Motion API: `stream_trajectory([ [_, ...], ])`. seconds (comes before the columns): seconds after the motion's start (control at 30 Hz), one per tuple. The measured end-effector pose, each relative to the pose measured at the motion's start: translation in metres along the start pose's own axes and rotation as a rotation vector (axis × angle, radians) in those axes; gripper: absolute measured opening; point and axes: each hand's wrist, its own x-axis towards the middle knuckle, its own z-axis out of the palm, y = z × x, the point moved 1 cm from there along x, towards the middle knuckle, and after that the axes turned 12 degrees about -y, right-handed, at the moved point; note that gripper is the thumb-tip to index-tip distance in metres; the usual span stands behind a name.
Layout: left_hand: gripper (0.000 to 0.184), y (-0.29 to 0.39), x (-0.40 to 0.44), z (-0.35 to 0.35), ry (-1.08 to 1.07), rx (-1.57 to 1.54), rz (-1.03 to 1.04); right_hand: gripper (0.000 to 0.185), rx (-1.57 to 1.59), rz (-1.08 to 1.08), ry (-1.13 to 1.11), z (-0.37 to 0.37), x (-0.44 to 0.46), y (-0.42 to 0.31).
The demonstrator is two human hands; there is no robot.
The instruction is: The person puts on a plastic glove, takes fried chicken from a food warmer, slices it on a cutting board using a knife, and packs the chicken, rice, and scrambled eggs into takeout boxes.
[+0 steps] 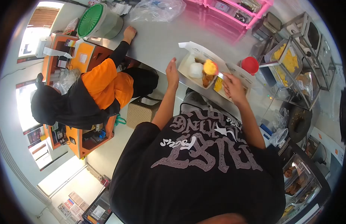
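Note:
My right hand [234, 87] is closed around the handle of a serving spoon [220, 75]. A mound of yellow food [210, 67] sits on the spoon's end, over a white paper food box [185, 70]. Inside that box lie a white mound of rice [196, 70] and a brown fried piece [207, 80]. My left hand [172, 74] is beside the box's left edge, fingers stretched out and holding nothing. A second open box [242, 71] lies partly under my right hand, with yellow food [218, 84] in it.
A red cup [250, 65] stands right of the boxes, near a rack with a container of yellow food [287, 61]. Pink trays [232, 15] are at the back. A person in orange and black [102, 84] sits left, one hand on the metal table [154, 41], by a green-lidded bucket [91, 21].

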Motion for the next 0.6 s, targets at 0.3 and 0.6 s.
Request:
stream_trajectory([
  [0.3, 0.096, 0.01, 0.056, -0.011, -0.515, -0.448, -0.338, 0.049, -1.43, -0.546, 0.134, 0.05, 0.126, 0.082],
  [0.6, 0.101, 0.007, 0.075, -0.018, -0.657, -0.53, -0.385, 0.052, -1.382, -0.577, 0.278, 0.07, 0.114, 0.087],
])
